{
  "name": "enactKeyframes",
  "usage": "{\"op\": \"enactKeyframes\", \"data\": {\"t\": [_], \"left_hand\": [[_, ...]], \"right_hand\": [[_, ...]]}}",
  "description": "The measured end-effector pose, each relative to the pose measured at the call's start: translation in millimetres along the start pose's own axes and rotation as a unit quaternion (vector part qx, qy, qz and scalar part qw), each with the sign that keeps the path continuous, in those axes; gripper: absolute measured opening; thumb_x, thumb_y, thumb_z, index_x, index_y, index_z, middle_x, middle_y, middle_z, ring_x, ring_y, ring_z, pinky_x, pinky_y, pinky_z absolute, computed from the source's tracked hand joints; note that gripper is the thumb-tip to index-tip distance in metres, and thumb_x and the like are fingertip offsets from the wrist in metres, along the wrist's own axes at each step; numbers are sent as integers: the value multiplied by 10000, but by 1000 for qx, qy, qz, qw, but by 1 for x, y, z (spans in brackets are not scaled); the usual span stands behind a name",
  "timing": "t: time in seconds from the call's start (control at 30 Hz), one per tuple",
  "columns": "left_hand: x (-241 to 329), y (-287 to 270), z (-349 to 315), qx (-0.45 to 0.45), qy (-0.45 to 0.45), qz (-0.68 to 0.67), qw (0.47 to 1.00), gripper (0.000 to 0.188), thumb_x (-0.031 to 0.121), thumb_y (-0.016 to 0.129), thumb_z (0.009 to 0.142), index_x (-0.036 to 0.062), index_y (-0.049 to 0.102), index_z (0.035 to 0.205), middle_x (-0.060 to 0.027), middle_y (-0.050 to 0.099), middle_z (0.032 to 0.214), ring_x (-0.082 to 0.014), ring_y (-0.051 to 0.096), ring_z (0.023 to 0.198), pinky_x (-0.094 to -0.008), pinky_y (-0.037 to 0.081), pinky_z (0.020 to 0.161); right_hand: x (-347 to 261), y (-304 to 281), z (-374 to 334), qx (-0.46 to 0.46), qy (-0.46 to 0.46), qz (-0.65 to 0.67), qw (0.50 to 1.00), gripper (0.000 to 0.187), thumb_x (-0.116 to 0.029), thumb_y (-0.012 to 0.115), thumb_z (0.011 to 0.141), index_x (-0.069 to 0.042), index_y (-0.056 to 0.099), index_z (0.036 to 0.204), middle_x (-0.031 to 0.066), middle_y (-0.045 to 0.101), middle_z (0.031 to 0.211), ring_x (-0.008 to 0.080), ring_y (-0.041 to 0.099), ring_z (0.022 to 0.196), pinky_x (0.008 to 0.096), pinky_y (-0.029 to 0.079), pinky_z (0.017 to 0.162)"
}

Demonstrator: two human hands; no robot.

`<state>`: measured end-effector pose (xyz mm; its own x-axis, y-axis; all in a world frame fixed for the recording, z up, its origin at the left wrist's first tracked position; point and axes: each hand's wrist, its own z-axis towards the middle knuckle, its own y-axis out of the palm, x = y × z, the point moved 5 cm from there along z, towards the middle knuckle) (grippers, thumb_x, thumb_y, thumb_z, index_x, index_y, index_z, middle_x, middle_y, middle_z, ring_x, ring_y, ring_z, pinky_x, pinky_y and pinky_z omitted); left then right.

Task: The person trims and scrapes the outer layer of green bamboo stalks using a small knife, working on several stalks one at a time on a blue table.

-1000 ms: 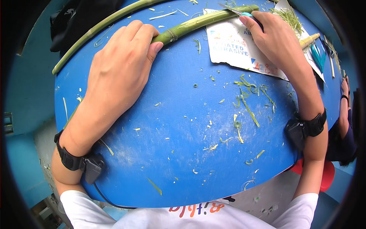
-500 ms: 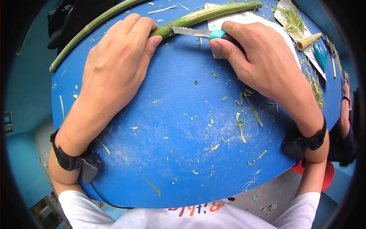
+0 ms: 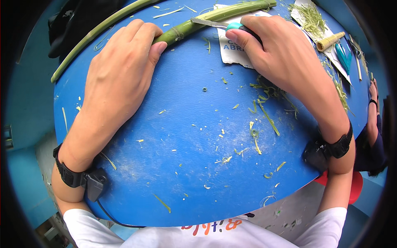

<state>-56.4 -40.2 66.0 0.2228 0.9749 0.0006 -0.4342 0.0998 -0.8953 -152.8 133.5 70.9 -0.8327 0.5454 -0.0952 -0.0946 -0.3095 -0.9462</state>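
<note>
My left hand (image 3: 123, 68) is closed round the near end of a green bamboo stalk (image 3: 186, 29), which slants away to the far right over the blue table. In my right hand (image 3: 281, 51) is a knife (image 3: 237, 27) with a teal and black handle. Its blade points left and rests against the top of the stalk, just beyond a ringed node. Past that spot the stalk's upper side is paler and scraped. Part of the handle is hidden by my fingers.
A second long green stalk (image 3: 99, 33) curves along the far left, beside black cloth (image 3: 78, 22). Papers with a heap of shavings (image 3: 309, 20), a short hollow tube (image 3: 331, 41) and a teal tool (image 3: 343, 58) lie far right. Another person's arm (image 3: 373, 115) shows at the right edge.
The view has shifted slightly. The blade has moved a little away from my left hand along the stalk, and the node now shows between them. Both hands keep their grip.
</note>
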Motion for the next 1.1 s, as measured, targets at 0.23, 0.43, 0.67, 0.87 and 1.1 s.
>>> {"op": "enactKeyframes", "data": {"t": [0.23, 0.43, 0.67, 0.87, 1.1], "left_hand": [[-1, 1, 0, -8, -8, 9, 1000, 211, 203, 459, 984, 12, 546, 996, -142, 546, 908, -333, 566, 835, -389, 450, 714], [-1, -1, -2, 10, -5, 35, 999, 163, 183, 557, 924, 21, 553, 947, -119, 537, 853, -297, 576, 829, -397, 488, 696], [-3, 3, -2, -32, -23, -6, 999, 166, 148, 477, 965, -4, 538, 995, -164, 499, 872, -356, 543, 811, -411, 441, 688], [-6, -7, -10, -41, -38, -52, 997, 103, 37, 529, 882, -13, 536, 971, -174, 488, 886, -370, 539, 835, -432, 444, 679], [-7, 5, -10, -13, -16, -15, 1000, 122, 70, 620, 831, 9, 560, 917, -123, 505, 849, -287, 534, 783, -386, 474, 642]], "right_hand": [[11, 2, 5, 4, 30, -15, 999, 426, -365, 493, 946, 33, 601, 837, 232, 591, 765, 412, 572, 755, 465, 443, 703], [85, -9, 7, 1, 199, -69, 977, 451, -377, 472, 955, 40, 608, 850, 243, 602, 787, 422, 577, 767, 466, 454, 719], [82, 5, 7, 49, 141, -102, 984, 439, -369, 476, 949, 35, 615, 849, 258, 609, 804, 423, 592, 806, 487, 456, 738], [40, 20, 11, -22, 150, 1, 988, 387, -354, 504, 935, 7, 594, 827, 244, 628, 780, 408, 627, 776, 497, 486, 710], [-4, 27, 7, -46, 68, 44, 996, 385, -350, 512, 934, 5, 565, 793, 203, 629, 698, 376, 630, 666, 480, 484, 619]]}}
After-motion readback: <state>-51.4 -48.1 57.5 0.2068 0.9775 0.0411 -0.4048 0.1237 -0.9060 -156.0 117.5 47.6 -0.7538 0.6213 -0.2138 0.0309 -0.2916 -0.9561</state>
